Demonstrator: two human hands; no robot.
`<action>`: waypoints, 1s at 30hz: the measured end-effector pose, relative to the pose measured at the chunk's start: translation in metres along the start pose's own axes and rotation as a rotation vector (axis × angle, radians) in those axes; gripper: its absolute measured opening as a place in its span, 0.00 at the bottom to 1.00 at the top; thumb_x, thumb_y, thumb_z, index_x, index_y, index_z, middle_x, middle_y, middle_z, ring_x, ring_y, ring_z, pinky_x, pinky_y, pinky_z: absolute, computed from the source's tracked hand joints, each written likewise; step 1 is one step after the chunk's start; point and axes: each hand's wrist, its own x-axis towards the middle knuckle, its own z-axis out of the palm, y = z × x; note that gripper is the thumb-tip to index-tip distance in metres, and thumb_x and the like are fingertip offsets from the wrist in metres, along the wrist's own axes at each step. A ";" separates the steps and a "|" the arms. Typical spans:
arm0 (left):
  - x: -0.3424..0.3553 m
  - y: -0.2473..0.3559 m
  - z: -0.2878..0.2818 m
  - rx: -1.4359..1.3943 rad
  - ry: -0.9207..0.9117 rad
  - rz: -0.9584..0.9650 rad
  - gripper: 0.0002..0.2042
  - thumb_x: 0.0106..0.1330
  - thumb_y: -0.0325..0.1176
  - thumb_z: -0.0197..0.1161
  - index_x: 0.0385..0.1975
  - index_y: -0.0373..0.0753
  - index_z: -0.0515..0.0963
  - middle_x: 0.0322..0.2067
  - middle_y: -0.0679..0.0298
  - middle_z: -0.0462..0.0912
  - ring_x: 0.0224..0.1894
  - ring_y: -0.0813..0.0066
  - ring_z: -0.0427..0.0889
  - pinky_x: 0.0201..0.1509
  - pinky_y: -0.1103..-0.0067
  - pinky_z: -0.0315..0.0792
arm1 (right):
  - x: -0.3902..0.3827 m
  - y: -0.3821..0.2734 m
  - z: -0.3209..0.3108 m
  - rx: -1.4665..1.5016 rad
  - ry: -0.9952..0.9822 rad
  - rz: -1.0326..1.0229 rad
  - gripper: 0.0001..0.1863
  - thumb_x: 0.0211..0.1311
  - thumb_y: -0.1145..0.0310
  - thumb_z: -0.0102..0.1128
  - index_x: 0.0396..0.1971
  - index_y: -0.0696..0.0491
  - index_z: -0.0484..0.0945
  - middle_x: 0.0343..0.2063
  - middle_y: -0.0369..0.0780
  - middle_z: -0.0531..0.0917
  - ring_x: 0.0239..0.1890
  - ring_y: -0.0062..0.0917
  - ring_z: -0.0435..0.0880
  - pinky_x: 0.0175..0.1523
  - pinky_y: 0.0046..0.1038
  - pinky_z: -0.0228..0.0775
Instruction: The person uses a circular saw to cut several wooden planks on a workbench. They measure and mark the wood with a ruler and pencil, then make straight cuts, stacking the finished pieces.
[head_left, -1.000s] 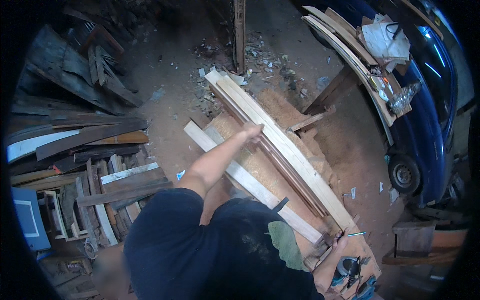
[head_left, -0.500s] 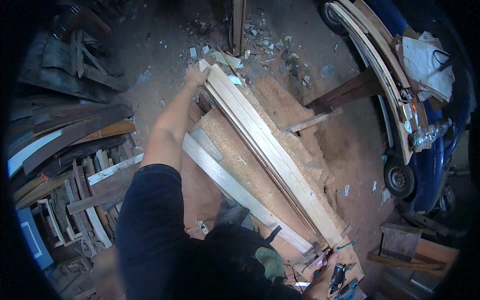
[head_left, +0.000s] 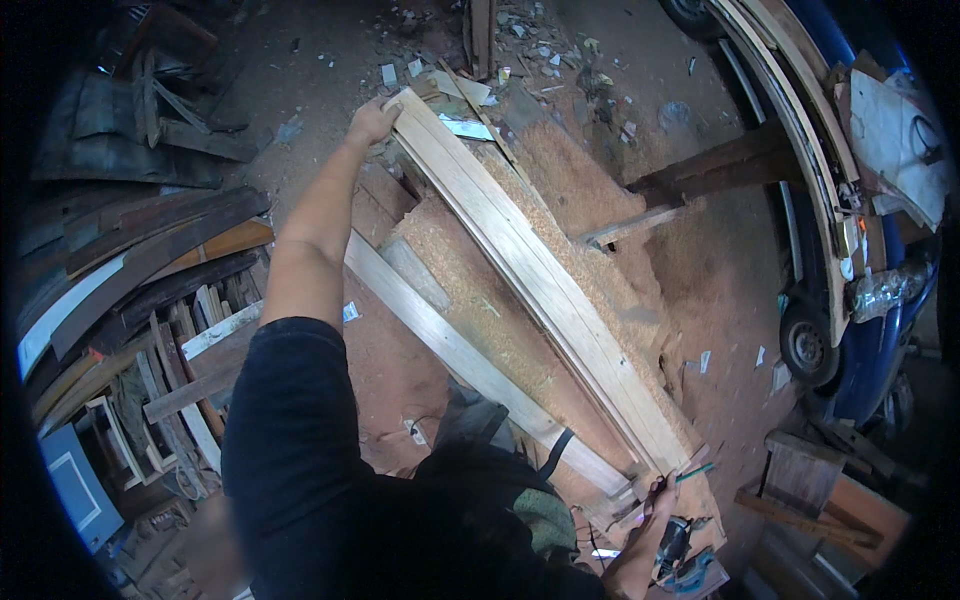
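Several long pale boards [head_left: 520, 260] lie pressed together on edge, running diagonally across a sawdust-covered bench. At their far left end my left hand [head_left: 374, 122] is closed around the board ends. My right hand [head_left: 657, 503] is at the near right end, closed on a thin green pencil-like stick [head_left: 697, 472] that points right, beside the board ends. Something small and dark sits by those fingers, too small to make out. Below that hand lies a blue and black power tool [head_left: 674, 555]. A separate pale board [head_left: 450, 345] lies on the bench nearer my body.
Sawdust coats the bench top [head_left: 490, 335]. A wooden post [head_left: 480, 40] stands beyond it, amid littered scraps. Piled planks [head_left: 150, 250] fill the left side. A blue vehicle [head_left: 870, 370] with long boards [head_left: 790, 120] against it is at the right, near wooden boxes [head_left: 800, 480].
The far ends of the boards, slightly staggered before, now look closer together under my left hand. My right hand stays at the near end with the green stick. The view has shifted a little.
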 end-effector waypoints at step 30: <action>0.028 -0.020 -0.005 -0.267 -0.233 -0.183 0.25 0.67 0.53 0.65 0.50 0.36 0.85 0.46 0.57 0.87 0.48 0.66 0.83 0.55 0.70 0.74 | -0.007 -0.005 0.011 0.063 -0.003 0.204 0.14 0.66 0.55 0.71 0.42 0.48 0.81 0.32 0.32 0.85 0.26 0.19 0.80 0.25 0.16 0.70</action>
